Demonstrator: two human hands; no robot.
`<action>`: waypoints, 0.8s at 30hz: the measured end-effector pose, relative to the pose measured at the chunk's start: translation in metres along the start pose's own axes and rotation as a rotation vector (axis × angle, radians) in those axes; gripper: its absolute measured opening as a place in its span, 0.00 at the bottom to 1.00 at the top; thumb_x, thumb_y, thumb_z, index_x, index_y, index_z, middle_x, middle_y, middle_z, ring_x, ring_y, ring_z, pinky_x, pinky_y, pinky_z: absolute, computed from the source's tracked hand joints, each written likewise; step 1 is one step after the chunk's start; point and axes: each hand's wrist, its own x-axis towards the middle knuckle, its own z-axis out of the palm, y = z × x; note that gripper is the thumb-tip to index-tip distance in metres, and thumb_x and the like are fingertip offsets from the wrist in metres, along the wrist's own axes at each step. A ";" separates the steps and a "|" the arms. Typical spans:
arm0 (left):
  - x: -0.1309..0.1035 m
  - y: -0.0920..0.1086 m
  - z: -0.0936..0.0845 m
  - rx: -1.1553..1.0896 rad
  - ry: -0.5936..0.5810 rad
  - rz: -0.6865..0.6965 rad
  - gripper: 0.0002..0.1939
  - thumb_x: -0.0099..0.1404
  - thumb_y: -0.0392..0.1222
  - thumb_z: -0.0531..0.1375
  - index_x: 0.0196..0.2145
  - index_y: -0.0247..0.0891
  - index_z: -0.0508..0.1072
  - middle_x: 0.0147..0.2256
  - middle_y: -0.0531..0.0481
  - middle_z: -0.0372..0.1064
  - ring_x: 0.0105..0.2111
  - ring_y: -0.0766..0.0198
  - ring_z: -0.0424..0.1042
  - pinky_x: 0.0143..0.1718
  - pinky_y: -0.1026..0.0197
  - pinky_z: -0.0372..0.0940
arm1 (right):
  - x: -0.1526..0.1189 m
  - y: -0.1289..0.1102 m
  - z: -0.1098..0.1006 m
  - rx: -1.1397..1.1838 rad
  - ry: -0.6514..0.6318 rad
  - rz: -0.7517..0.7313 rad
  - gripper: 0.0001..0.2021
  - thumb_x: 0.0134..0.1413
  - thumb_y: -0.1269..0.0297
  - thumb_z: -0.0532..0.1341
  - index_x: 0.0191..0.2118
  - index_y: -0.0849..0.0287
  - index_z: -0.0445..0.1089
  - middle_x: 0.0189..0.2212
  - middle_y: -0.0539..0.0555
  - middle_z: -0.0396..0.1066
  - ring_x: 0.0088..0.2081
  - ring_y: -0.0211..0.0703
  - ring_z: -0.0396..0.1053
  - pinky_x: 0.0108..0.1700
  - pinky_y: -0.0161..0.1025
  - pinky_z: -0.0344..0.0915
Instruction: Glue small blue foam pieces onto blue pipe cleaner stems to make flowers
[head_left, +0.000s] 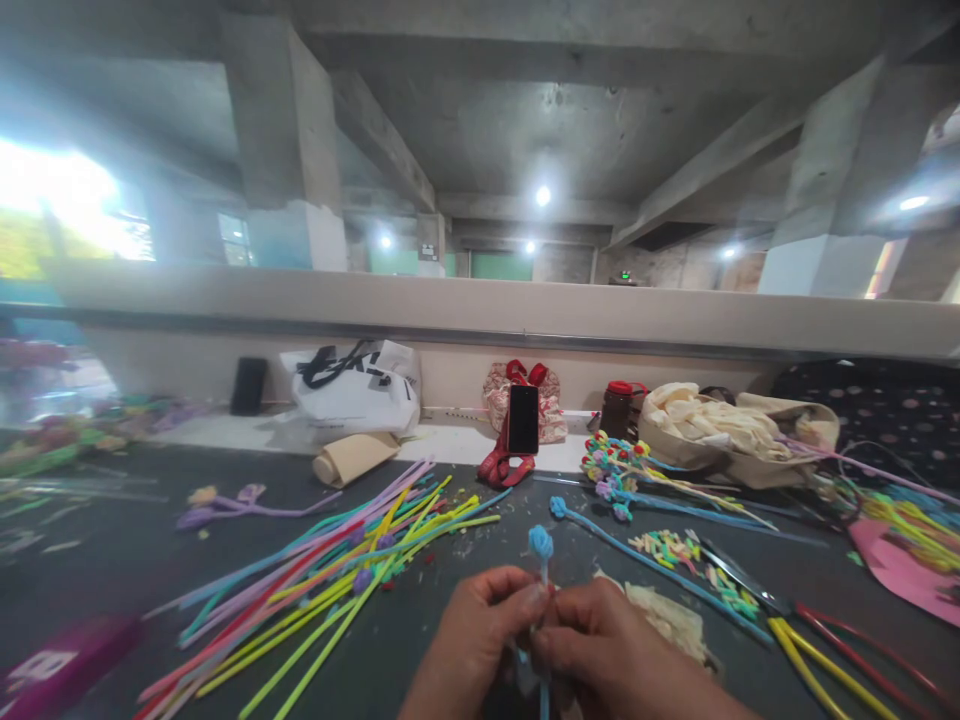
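Observation:
Both hands meet at the bottom centre around a blue pipe cleaner (541,543) that stands upright, its top coiled into a small bud. The fingers of my left hand (487,625) pinch the stem just under the bud. Pressed close beside them, my right hand (600,640) grips the same stem a little lower. Part of the stem is hidden by the fingers, and its lower end runs down out of the picture. Another blue pipe cleaner (645,562) with a coiled tip lies on the dark table to the right.
Loose colourful pipe cleaners (315,590) spread over the left. At right lie scissors (739,575), yellow-handled pliers (806,665), cut bits (675,550) and a flower bunch (615,465). A phone (523,420), white bag (360,385) and cloth bag (712,430) line the back.

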 end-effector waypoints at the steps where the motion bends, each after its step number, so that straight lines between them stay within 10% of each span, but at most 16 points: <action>1: 0.000 0.001 -0.001 -0.009 -0.002 -0.008 0.19 0.39 0.52 0.66 0.22 0.33 0.69 0.14 0.56 0.60 0.12 0.75 0.54 0.13 0.70 0.44 | -0.001 -0.003 0.000 -0.045 0.002 -0.002 0.10 0.46 0.66 0.57 0.20 0.66 0.68 0.11 0.42 0.53 0.14 0.26 0.48 0.15 0.26 0.43; 11: -0.015 0.022 -0.002 -0.043 0.017 -0.021 0.13 0.51 0.47 0.60 0.20 0.34 0.65 0.10 0.59 0.55 0.09 0.79 0.48 0.11 0.73 0.38 | -0.008 -0.018 -0.028 -0.092 0.260 0.021 0.14 0.44 0.57 0.59 0.20 0.63 0.66 0.12 0.45 0.63 0.10 0.28 0.57 0.13 0.26 0.49; 24: -0.020 0.038 -0.018 -0.257 -0.020 -0.056 0.12 0.47 0.39 0.63 0.20 0.34 0.62 0.13 0.61 0.57 0.08 0.82 0.47 0.08 0.77 0.38 | -0.007 -0.013 -0.042 -0.303 0.285 -0.042 0.14 0.48 0.55 0.57 0.24 0.61 0.68 0.17 0.47 0.65 0.16 0.32 0.62 0.17 0.29 0.58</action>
